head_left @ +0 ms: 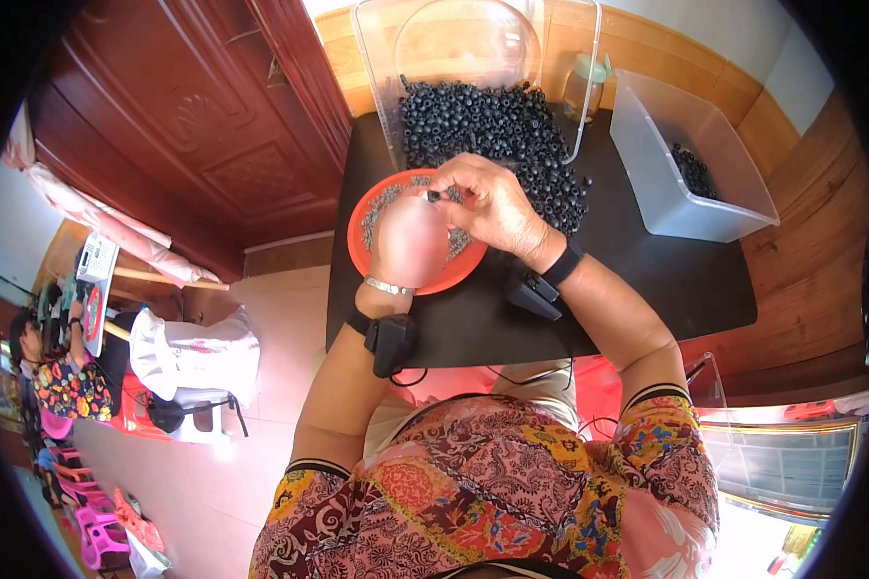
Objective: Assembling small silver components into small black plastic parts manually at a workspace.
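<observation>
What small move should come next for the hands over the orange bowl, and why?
Probably bring the two hands together to join the parts: the right hand pinches a small black bead at its fingertips right beside the blurred left hand, both over the orange bowl of small grey pieces.

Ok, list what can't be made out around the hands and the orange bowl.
- Left hand: blurred in the head view, so its grip is unreadable.
- Small black piece at the right hand fingertips: too small to identify.
- Orange bowl: both hands cover most of its grey contents.
- Clear bin: top cut off by the picture's edge.
</observation>
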`<state>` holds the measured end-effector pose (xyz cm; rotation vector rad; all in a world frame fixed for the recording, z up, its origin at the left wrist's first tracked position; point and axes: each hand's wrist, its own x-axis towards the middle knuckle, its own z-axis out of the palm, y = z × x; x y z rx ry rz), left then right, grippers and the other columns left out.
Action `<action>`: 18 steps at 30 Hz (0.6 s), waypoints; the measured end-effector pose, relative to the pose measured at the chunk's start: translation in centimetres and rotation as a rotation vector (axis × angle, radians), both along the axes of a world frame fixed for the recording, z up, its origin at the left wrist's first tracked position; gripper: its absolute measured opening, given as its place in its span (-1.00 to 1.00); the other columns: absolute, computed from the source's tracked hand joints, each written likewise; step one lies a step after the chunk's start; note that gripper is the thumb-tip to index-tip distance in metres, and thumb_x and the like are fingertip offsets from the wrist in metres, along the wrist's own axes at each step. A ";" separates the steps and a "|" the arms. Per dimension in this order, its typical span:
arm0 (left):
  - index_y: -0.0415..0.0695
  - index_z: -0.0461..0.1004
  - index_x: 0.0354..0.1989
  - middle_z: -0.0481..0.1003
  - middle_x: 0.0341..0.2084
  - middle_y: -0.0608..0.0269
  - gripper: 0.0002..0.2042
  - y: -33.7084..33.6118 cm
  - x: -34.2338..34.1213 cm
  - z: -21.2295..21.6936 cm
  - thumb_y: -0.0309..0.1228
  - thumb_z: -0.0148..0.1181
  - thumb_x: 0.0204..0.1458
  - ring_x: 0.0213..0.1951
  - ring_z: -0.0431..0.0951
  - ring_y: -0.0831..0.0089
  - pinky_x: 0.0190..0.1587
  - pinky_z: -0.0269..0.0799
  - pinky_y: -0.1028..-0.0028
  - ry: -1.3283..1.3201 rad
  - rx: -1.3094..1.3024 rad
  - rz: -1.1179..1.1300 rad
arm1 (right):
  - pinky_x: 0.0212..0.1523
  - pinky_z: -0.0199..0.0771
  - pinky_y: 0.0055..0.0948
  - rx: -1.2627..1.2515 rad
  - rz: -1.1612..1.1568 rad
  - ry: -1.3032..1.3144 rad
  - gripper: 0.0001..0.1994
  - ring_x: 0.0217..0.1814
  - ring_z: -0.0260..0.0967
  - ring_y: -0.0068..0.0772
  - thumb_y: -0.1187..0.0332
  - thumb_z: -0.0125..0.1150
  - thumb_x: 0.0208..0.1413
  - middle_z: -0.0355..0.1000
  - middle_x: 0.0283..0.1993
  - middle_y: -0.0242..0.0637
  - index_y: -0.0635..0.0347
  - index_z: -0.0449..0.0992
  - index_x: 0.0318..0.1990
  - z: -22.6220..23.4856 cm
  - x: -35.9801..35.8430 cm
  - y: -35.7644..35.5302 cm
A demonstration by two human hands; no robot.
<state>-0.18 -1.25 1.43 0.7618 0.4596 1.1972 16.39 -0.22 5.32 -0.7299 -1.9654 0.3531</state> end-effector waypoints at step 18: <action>-0.14 0.47 -0.33 0.51 -0.47 0.26 -0.85 1.5 -1.6 0.3 -0.32 0.16 0.04 -0.42 0.50 0.40 -0.34 0.36 0.48 0.121 -0.147 0.378 | -0.14 0.45 -0.28 0.005 0.195 -0.516 -0.92 -0.17 0.40 -0.22 0.45 0.29 -0.13 0.45 -0.36 -0.34 0.05 0.56 -0.42 -3.1 -1.6 -0.5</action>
